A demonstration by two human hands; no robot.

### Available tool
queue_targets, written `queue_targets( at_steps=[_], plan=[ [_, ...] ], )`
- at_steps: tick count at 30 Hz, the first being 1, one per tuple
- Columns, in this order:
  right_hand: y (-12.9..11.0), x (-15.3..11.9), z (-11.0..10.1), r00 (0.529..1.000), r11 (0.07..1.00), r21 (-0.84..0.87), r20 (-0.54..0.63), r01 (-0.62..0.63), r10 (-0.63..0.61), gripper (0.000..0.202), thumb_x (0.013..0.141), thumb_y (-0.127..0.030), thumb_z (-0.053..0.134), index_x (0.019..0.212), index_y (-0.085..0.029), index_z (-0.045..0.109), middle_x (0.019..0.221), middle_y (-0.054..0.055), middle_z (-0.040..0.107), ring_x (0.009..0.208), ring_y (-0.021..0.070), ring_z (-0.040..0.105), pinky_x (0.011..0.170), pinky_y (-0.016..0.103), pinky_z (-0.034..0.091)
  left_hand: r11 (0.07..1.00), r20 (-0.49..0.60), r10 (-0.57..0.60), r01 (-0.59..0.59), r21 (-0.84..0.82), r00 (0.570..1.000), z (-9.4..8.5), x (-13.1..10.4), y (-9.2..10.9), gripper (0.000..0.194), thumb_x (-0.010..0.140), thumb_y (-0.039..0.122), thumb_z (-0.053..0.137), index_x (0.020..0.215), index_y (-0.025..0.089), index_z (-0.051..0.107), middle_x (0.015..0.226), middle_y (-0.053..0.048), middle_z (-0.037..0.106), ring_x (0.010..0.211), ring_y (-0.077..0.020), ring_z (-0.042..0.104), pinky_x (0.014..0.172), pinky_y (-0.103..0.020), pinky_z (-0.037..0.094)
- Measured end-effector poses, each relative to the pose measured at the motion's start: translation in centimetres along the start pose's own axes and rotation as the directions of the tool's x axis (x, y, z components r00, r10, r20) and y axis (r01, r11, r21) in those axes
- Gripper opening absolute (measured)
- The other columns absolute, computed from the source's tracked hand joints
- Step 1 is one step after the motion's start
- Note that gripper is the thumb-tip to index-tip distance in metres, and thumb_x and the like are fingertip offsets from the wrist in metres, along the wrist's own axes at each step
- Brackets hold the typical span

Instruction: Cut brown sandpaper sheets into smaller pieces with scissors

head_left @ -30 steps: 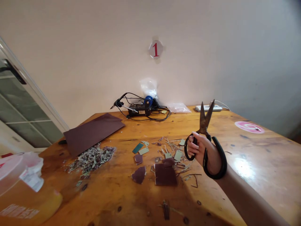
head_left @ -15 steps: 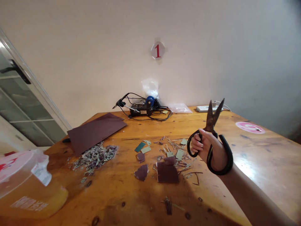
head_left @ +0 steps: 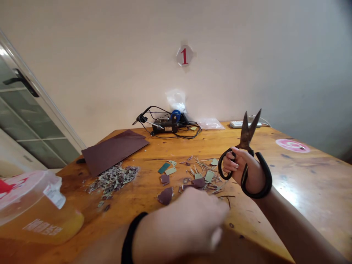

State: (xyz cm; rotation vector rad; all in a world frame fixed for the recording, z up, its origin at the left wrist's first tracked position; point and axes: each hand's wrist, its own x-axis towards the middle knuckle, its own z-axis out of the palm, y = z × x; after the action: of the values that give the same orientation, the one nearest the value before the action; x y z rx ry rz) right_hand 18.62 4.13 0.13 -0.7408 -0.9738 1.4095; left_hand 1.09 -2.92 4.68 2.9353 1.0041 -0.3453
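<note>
My right hand (head_left: 244, 167) is closed round the black handles of a pair of scissors (head_left: 249, 137), held upright above the table with the rusty blades parted. My left hand (head_left: 189, 216), with a black band on its wrist, reaches across the front of the table. Motion smears its fingers, and whether they grip anything is unclear. It covers most of a dark maroon square; beyond it lie a smaller maroon scrap (head_left: 198, 183), pale green pieces (head_left: 209, 176) and thin strips (head_left: 203, 165). To its left rests a rounded maroon scrap (head_left: 165, 196).
Large maroon sheets (head_left: 115, 151) lie at the left beside a heap of shredded bits (head_left: 117, 179). A plastic tub (head_left: 46, 220) stands front left. At the back are a black device with cables (head_left: 166, 127), a plastic bag (head_left: 211, 124) and a power strip (head_left: 236, 124).
My left hand has come into view from the lower left and now covers the maroon square. My right hand still holds the scissors with parted blades, almost unmoved.
</note>
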Motion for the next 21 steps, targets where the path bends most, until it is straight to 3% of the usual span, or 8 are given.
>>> queue_targets(
  at_steps=[4,10,16,19,21],
  plan=[
    [0.1,0.0,0.2,1.000,1.000,-0.002,-0.014,0.001,-0.001,0.043,0.067,-0.053,0.074,0.058,-0.023,0.045,0.046,-0.006,0.032,0.042,0.0096,0.028,0.042,0.026,0.032,0.976,0.120,-0.216,0.210,0.061,0.969,-0.3,1.2,-3.1,0.037,0.073,0.021,0.070,0.108,0.009,0.066,0.100,-0.019,0.071,0.085,-0.0321,0.068,0.066,-0.038,0.054],
    [0.1,0.2,0.2,0.999,0.999,0.001,-0.021,-0.036,0.036,0.042,0.057,-0.053,0.081,0.053,-0.022,0.052,0.044,-0.006,0.032,0.043,0.0089,0.026,0.042,0.026,0.029,0.977,0.098,-0.205,0.197,0.081,0.974,0.6,2.2,-3.1,0.044,0.067,0.015,0.072,0.111,0.012,0.067,0.102,-0.018,0.072,0.077,-0.0321,0.068,0.056,-0.037,0.051],
    [0.2,0.2,0.2,0.999,0.999,0.013,-0.034,-0.041,0.041,0.045,0.055,-0.054,0.082,0.052,-0.021,0.050,0.045,-0.006,0.031,0.043,0.0077,0.026,0.042,0.023,0.028,0.975,0.122,-0.223,0.219,0.046,0.967,-0.9,1.5,-3.9,0.027,0.076,0.014,0.057,0.100,0.014,0.070,0.091,-0.014,0.074,0.074,-0.0296,0.070,0.058,-0.035,0.051],
    [0.5,0.3,0.1,0.999,0.999,0.016,-0.031,-0.028,0.029,0.047,0.056,-0.054,0.081,0.052,-0.021,0.049,0.046,-0.006,0.033,0.043,0.0078,0.028,0.043,0.024,0.030,0.977,0.042,-0.211,0.212,-0.006,0.977,-1.5,0.8,-5.8,0.022,0.077,0.012,0.051,0.089,0.016,0.070,0.089,-0.011,0.072,0.075,-0.0272,0.068,0.059,-0.033,0.049],
    [0.6,0.4,0.0,1.000,1.000,-0.001,-0.014,-0.020,0.020,0.047,0.058,-0.056,0.080,0.053,-0.021,0.049,0.047,-0.006,0.033,0.044,0.0081,0.029,0.043,0.024,0.031,0.977,-0.097,-0.206,0.198,-0.084,0.974,-2.0,0.3,-7.3,0.016,0.079,0.017,0.051,0.083,0.017,0.067,0.085,-0.009,0.069,0.073,-0.0248,0.065,0.058,-0.031,0.046]
  ],
)
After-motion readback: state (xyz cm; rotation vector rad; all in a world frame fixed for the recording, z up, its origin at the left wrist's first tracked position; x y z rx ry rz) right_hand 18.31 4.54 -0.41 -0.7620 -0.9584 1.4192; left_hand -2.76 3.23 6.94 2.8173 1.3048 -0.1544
